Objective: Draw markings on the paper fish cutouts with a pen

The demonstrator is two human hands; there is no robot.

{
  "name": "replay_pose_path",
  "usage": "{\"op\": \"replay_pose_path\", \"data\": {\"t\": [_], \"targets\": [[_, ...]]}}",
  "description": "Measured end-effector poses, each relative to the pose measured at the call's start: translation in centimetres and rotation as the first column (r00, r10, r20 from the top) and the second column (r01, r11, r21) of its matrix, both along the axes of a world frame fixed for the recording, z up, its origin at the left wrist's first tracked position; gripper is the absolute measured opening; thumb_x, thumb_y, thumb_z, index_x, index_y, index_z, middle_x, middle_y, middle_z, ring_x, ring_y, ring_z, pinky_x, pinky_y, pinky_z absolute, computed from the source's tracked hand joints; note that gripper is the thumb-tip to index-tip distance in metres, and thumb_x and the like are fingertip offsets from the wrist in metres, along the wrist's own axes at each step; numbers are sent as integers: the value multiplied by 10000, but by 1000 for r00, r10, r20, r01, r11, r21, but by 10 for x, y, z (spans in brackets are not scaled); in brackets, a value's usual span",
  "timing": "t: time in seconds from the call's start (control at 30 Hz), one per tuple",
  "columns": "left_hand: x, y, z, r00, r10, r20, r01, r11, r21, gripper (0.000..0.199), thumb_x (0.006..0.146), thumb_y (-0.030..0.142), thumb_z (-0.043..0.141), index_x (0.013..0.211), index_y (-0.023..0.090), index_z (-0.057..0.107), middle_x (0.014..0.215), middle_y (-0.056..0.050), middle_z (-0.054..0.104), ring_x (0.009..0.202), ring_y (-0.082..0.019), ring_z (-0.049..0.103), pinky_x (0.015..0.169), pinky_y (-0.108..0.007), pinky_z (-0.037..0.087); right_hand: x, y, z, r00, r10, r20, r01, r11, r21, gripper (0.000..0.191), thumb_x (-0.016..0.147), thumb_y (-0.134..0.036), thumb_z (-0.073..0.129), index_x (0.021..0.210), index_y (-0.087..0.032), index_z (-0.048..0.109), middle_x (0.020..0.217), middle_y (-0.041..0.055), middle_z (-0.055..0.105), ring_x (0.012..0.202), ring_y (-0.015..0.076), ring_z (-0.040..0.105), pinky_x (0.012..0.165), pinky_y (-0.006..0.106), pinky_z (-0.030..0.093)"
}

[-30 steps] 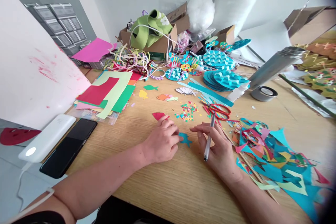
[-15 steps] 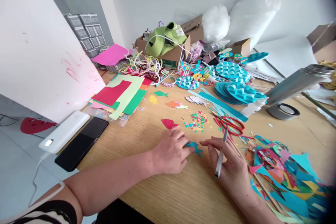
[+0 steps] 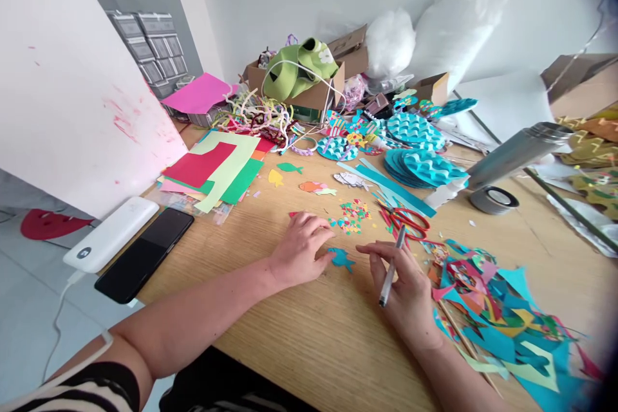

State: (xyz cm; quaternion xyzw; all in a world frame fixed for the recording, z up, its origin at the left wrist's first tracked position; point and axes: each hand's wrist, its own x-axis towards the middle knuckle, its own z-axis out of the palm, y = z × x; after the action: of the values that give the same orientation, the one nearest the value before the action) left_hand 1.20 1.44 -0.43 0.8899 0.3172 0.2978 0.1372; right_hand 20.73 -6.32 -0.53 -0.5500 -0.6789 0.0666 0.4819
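My left hand (image 3: 303,248) rests on the table with its fingers stretched forward over the red paper fish (image 3: 292,214), of which only a sliver shows. By its thumb lies a blue paper fish (image 3: 342,259). My right hand (image 3: 405,286) holds a grey pen (image 3: 393,267) slanting between the fingers, its index finger pointing toward the blue fish. Beyond the hands lie a green fish (image 3: 290,168), a yellow fish (image 3: 275,177), an orange fish (image 3: 311,187) and a white drawn fish (image 3: 351,179). Small paper dots (image 3: 354,215) are heaped near my left fingertips.
Red-handled scissors (image 3: 409,222) lie beyond my right hand, and paper scraps (image 3: 502,309) cover the right side. Coloured sheets (image 3: 212,167), a phone (image 3: 145,256) and a white power bank (image 3: 111,235) are at left. Blue plates (image 3: 420,167), a metal flask (image 3: 519,154) and tape (image 3: 493,199) stand back right.
My left hand has moved off the blue fish and forward onto the red fish, leaving the blue one uncovered. My right hand still holds the pen. The view has shifted slightly.
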Motion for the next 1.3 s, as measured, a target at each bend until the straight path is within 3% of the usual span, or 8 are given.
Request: {"op": "replay_pose_path", "data": {"t": [0.2, 0.4, 0.5, 0.6, 0.73, 0.83, 1.0, 1.3], "targets": [[4, -5, -6, 989, -118, -92, 124, 991, 59, 150, 833, 257, 665, 951, 167, 685, 994, -59, 659, 1078, -247, 496, 1074, -455, 337, -2, 1, 0, 992, 115, 52, -112, 993, -48, 150, 910, -129, 533, 931, -243, 628, 864, 53, 658, 817, 215, 635, 702, 346, 530], [3, -7, -5, 985, -133, -113, 144, 985, 94, 123, 852, 285, 642, 858, 172, 688, 914, -47, 658, 1025, -229, 524, 1081, -445, 337, -3, 0, -4, 972, 210, 108, -196, 972, -126, 157, 924, -125, 504, 935, -234, 616, 810, 50, 610, 737, 198, 620, 610, 306, 528], [2, -5, -3, 999, -44, -14, 45, 997, 64, 70, 822, 209, 636, 867, 182, 682, 900, -29, 658, 972, -214, 541, 1020, -401, 404, -2, 1, -6, 967, 226, 115, -213, 970, -114, 148, 927, -130, 512, 946, -235, 615, 855, 59, 610, 770, 200, 635, 637, 305, 546], [-1, 3, -2, 991, 122, 53, -124, 991, 46, 111, 820, 137, 592, 889, 186, 663, 932, -41, 652, 940, -213, 556, 926, -382, 461, -2, 2, -8, 963, 237, 125, -226, 969, -98, 168, 937, -142, 506, 999, -237, 630, 915, 74, 601, 805, 198, 654, 655, 299, 562], [-11, 26, -4, 931, 348, 108, -348, 937, -13, 263, 782, 52, 574, 996, 195, 630, 1024, -66, 641, 1000, -235, 565, 912, -394, 474, 0, 4, -13, 953, 254, 168, -242, 966, -88, 235, 937, -140, 506, 1113, -242, 624, 1010, 103, 612, 1033, 238, 640, 755, 319, 575], [-22, 43, -7, 887, 454, 89, -450, 891, -55, 346, 759, 21, 586, 1059, 193, 609, 1037, -69, 646, 1012, -249, 568, 926, -415, 465, 3, 5, -14, 960, 222, 168, -214, 975, -67, 248, 925, -147, 528, 1134, -246, 618, 1049, 107, 627, 1086, 250, 623, 792, 339, 576], [-35, 58, -11, 869, 494, -4, -492, 865, -102, 373, 717, 20, 651, 1044, 196, 616, 1064, -62, 650, 1057, -257, 557, 980, -422, 415, 4, 4, -10, 969, 184, 163, -179, 983, -45, 214, 918, -165, 553, 1098, -242, 639, 1059, 111, 629, 1034, 252, 635, 770, 353, 574], [-33, 53, -8, 908, 406, -106, -419, 895, -156, 300, 664, 154, 764, 945, 192, 668, 1074, -58, 625, 1067, -258, 538, 998, -401, 380, 2, 5, -11, 969, 196, 149, -190, 980, -51, 215, 923, -143, 553, 1105, -228, 626, 1081, 114, 580, 989, 223, 629, 747, 327, 563]]}}
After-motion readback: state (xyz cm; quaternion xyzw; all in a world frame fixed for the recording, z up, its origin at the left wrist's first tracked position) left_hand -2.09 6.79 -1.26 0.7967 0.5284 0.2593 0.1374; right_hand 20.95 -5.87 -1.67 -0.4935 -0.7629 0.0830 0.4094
